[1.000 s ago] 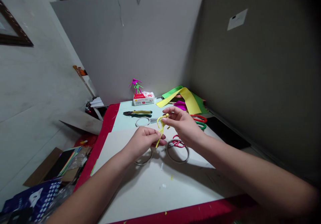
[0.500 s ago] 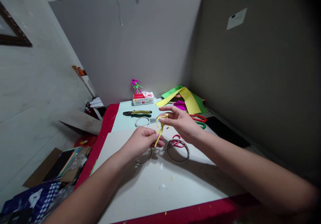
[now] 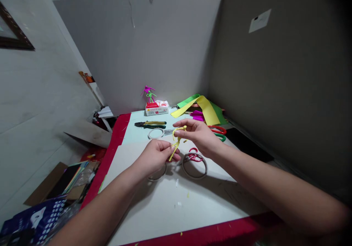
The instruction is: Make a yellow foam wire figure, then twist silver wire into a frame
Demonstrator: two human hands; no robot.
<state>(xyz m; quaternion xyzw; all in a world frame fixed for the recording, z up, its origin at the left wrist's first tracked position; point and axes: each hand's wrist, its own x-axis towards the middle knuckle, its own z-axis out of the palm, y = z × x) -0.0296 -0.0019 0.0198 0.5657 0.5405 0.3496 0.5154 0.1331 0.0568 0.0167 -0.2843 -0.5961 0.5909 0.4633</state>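
Between my two hands, above the white-covered table, is a small yellow stick figure [image 3: 176, 148] with thin limbs. My left hand [image 3: 158, 156] pinches it low down, around the legs. My right hand [image 3: 196, 134] grips its upper part near an arm, thumb against the fingers. Below the hands lie two tape rolls, one [image 3: 195, 167] on the right and another [image 3: 158, 174] partly hidden by my left hand. Red-handled scissors [image 3: 194, 156] rest by the right roll.
Behind the hands are pliers [image 3: 151, 125], a smaller tape roll [image 3: 156, 133] and larger scissors with red and green handles [image 3: 218, 130]. At the back stand a small box [image 3: 157, 108] with magenta and green figures [image 3: 150, 93], and yellow and green sheets [image 3: 205, 108]. Grey panels rise behind.
The yellow figure has tilted slightly, its upper part shifting a little right with my right hand. My left hand keeps its hold nearly in place.
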